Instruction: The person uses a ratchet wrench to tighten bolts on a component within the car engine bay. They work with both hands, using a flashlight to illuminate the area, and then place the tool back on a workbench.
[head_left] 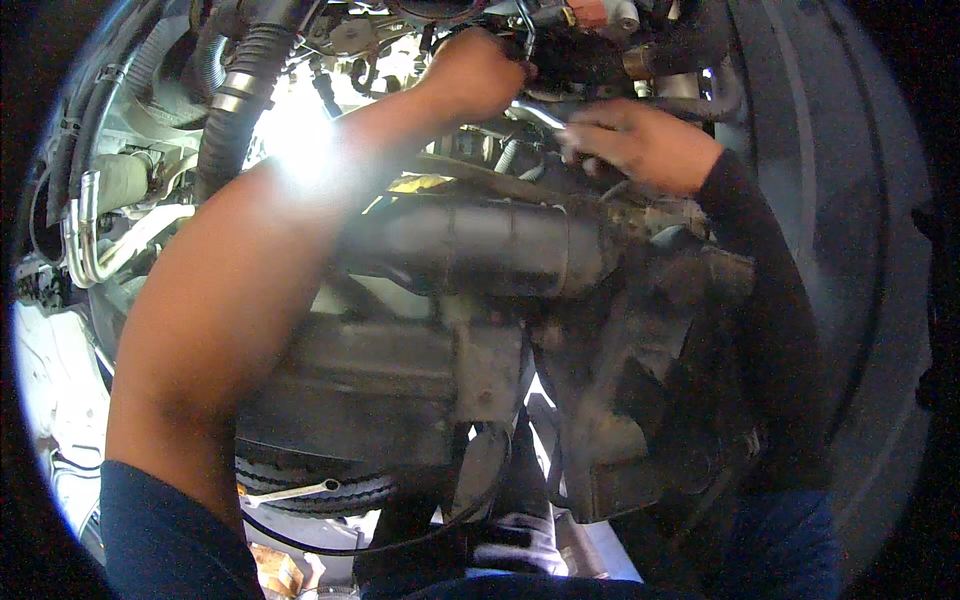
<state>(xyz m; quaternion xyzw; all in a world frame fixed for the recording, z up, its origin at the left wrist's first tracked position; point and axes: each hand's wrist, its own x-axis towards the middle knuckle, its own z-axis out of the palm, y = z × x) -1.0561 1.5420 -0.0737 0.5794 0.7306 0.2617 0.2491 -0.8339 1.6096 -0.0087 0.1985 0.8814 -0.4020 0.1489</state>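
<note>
The dark duct [480, 245] lies across the middle of the view, its long upper edge facing both hands. The left hand [480, 75] is above the duct, curled into a loose fist with its back showing; whether it is clamped on anything, I cannot tell. The right hand [640, 145] is above the duct's right end, fingers bent, apart from the left one. A shiny bar [540, 115] lies above the duct, slanting through the gap between the hands into the right fingers; blur hides whether they close on it.

Room is tight above the duct: a thin rod [529, 38] stands just beside the left hand, and dark parts crowd around the bar. The left forearm [235, 270] passes over the duct's left end, with a ribbed hose [235, 110] beyond it. Well right of the duct, a broad dark panel [840, 230] bounds that side; the right sleeve [770, 270] runs along its edge.

Below the duct, a bulky cover [350, 380] takes up the space, a bright slit opening beside its right edge. Further below the duct on the left lies a wrench [300, 491], near a black cable [360, 551].
</note>
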